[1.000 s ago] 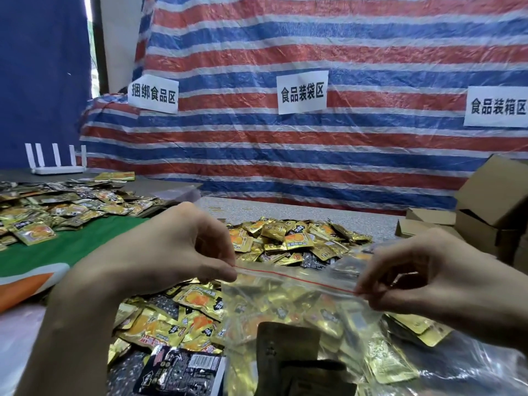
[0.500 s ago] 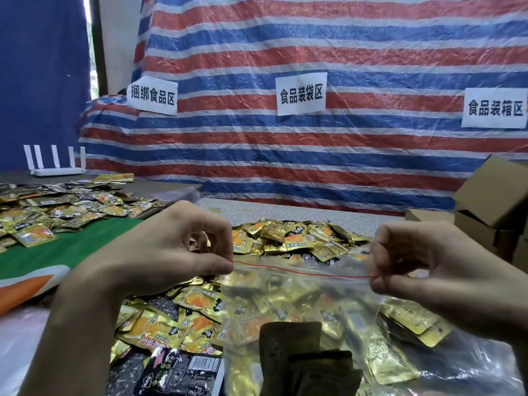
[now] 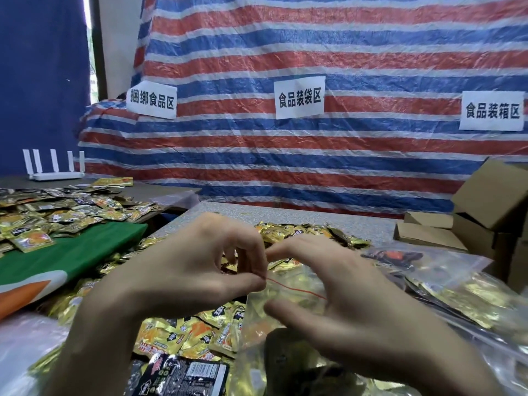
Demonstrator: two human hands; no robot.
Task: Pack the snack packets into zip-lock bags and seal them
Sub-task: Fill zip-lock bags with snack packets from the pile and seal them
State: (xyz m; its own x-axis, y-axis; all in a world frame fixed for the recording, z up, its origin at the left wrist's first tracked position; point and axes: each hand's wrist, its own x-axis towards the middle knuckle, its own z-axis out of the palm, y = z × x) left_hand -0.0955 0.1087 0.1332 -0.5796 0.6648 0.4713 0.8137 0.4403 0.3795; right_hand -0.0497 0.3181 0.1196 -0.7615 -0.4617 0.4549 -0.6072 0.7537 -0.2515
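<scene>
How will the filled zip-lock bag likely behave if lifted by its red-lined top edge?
Probably floppy: the zip-lock bag has thin clear film wrinkling around the snack packets inside. Likely sags bottom-heavy, since it looks well filled. Possibly slippery: the film looks glossy.

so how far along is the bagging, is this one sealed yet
Done: this zip-lock bag is filled with packets, and a second filled bag lies to the right. In hand: the left hand pinches one end of the red zip strip, and the right hand straddles it alongside. I can't tell whether it's pressed closed. Left: heaps of loose packets to bag.
</scene>
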